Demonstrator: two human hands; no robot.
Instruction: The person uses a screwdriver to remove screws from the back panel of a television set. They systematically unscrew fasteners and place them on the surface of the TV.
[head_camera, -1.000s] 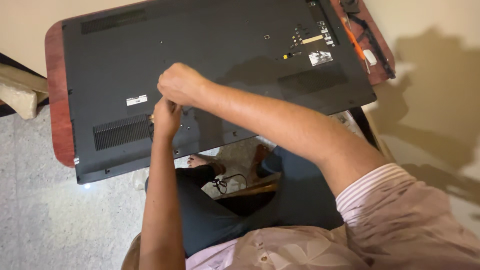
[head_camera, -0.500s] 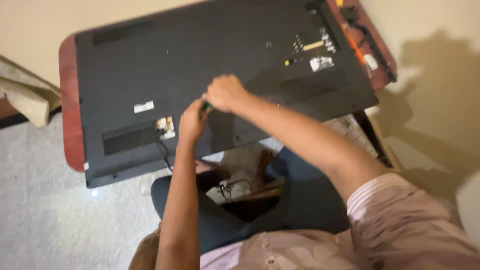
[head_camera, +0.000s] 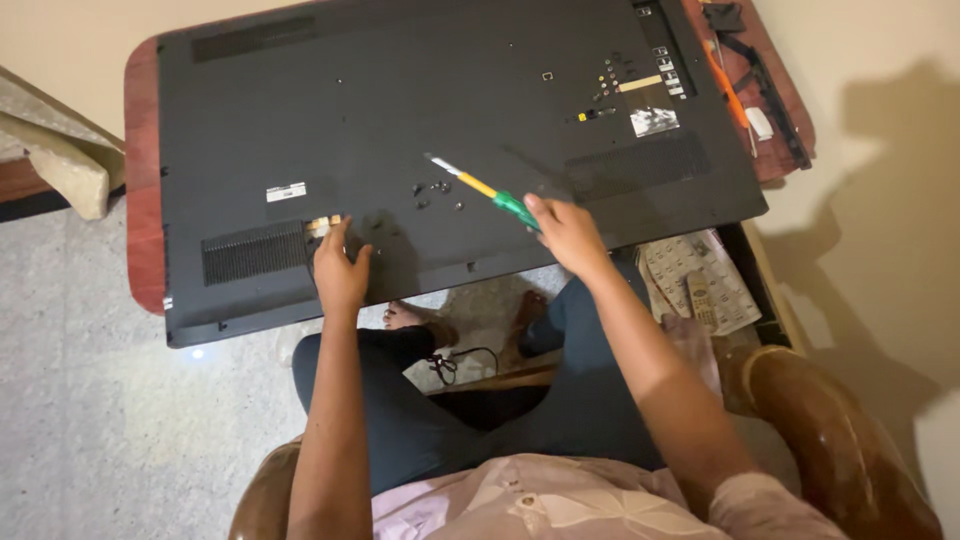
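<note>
A large flat television (head_camera: 400, 120) lies face down on a reddish wooden table (head_camera: 140, 240), black back panel up. My right hand (head_camera: 566, 232) rests on the panel near its front edge, touching the green handle of a screwdriver (head_camera: 485, 188) with a yellow shaft that lies on the panel, tip pointing up-left. Several small black screws (head_camera: 436, 192) sit loose beside the shaft. My left hand (head_camera: 340, 268) presses on the panel's lower edge by a small opening next to a vent grille (head_camera: 252, 252), fingers spread.
An orange-handled tool (head_camera: 728, 92), a black bracket (head_camera: 765, 85) and a small white piece (head_camera: 760, 122) lie on the table's right end. Remote controls on paper (head_camera: 700, 285) sit on a lower shelf. A wooden chair arm (head_camera: 840, 450) is at right; my legs and feet are under the table.
My right hand has moved right and down from beside the left hand, and the screwdriver now lies along the panel. The left hand stays near the vent. The camera has shifted.
</note>
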